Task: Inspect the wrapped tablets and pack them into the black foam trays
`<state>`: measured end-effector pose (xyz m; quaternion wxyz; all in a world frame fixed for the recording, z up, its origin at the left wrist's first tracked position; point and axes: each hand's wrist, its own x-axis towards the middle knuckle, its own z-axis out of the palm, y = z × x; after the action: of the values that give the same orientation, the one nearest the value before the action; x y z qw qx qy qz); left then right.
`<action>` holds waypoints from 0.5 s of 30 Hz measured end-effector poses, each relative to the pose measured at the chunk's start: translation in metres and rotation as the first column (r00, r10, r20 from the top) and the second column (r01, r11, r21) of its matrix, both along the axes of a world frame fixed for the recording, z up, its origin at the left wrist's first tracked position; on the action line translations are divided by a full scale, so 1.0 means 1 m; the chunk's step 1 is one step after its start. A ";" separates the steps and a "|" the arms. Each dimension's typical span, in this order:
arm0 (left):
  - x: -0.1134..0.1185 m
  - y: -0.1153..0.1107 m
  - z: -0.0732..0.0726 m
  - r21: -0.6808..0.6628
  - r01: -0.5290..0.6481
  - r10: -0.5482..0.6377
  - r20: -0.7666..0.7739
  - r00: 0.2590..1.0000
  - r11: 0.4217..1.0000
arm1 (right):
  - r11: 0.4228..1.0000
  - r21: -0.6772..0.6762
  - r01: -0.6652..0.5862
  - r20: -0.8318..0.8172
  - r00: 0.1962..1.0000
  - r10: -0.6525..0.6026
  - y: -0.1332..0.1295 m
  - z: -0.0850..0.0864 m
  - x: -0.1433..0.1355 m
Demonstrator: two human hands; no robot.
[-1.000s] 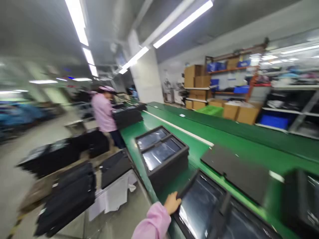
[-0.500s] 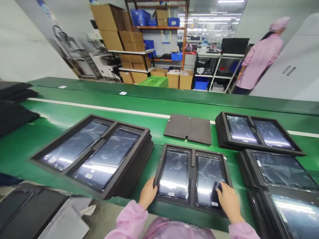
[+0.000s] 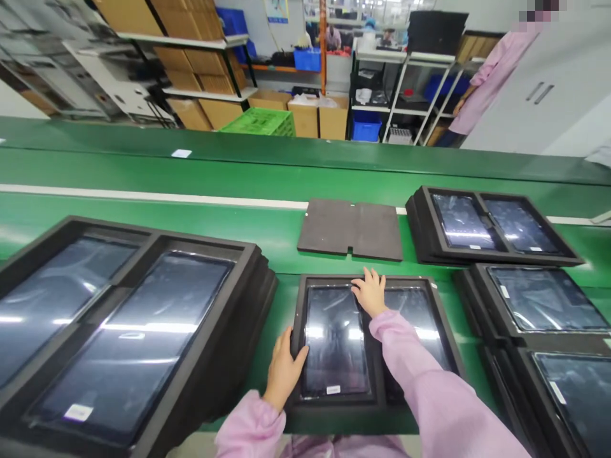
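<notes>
In front of me lies a black foam tray (image 3: 297, 318) with two compartments, each holding a dark tablet-like screen panel. My left hand (image 3: 285, 370) grips the tray's left wall, thumb over the rim and fingers along the outside. Near the top of the divider, my right hand (image 3: 371, 292) is open, its fingers spread at the upper right corner of the left screen panel (image 3: 335, 340). My right sleeve covers part of the right screen panel (image 3: 413, 312). A small white label shows at the left panel's lower edge.
A tall stack of filled foam trays (image 3: 248, 280) stands at left. More stacked trays (image 3: 420, 232) are at right. A flat dark foam sheet (image 3: 351, 229) lies beyond my tray on the green conveyor belt (image 3: 248, 248). Another person (image 3: 499, 76) in pink stands behind, at right.
My right hand has moved from the right panel's lower right up to the top of the divider. My left hand stays at the tray's left wall. The view has tilted down.
</notes>
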<state>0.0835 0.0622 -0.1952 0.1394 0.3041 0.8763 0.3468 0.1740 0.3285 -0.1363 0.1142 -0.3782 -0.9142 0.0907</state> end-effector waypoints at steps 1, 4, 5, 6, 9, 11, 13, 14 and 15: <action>-0.003 0.007 0.003 -0.018 -0.004 0.003 -0.008 1.000 1.000 | 1.000 -0.011 0.012 -0.006 1.000 -0.012 0.002 -0.002 -0.004; -0.007 0.023 0.012 -0.112 -0.019 0.020 0.005 1.000 0.994 | 0.999 -0.036 -0.005 -0.027 1.000 0.004 -0.002 0.001 -0.007; -0.008 0.025 0.014 -0.132 -0.025 0.028 0.022 0.999 0.991 | 0.998 -0.048 -0.048 -0.032 0.998 0.046 -0.009 0.004 -0.004; -0.008 0.026 0.015 -0.140 -0.033 0.040 0.045 0.998 0.990 | 0.992 -0.065 -0.108 -0.035 0.994 0.106 -0.020 0.009 0.002; -0.012 0.024 0.011 -0.083 -0.050 0.058 0.105 0.993 0.995 | 0.916 -0.170 -0.363 -0.043 0.931 0.362 -0.072 0.028 0.033; -0.016 0.019 0.005 -0.002 0.011 -0.011 0.094 0.995 1.000 | 0.689 -0.313 -0.654 -0.165 0.752 0.639 -0.110 0.042 0.062; -0.018 0.014 -0.001 0.058 0.130 -0.132 0.043 0.990 0.990 | 0.478 -0.420 -0.771 -0.424 0.633 0.648 -0.133 0.050 0.088; -0.019 0.011 -0.003 0.076 0.183 -0.184 0.014 0.983 0.980 | 0.485 -0.436 -0.758 -0.521 0.652 0.551 -0.137 0.051 0.099; -0.020 0.008 -0.004 0.088 0.219 -0.220 -0.007 0.976 0.972 | 0.579 -0.437 -0.688 -0.560 0.712 0.423 -0.135 0.049 0.107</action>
<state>0.0634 0.0707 -0.1994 0.1645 0.4045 0.8209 0.3680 0.2815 0.1937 -0.0872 0.1307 -0.0526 -0.8596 0.4911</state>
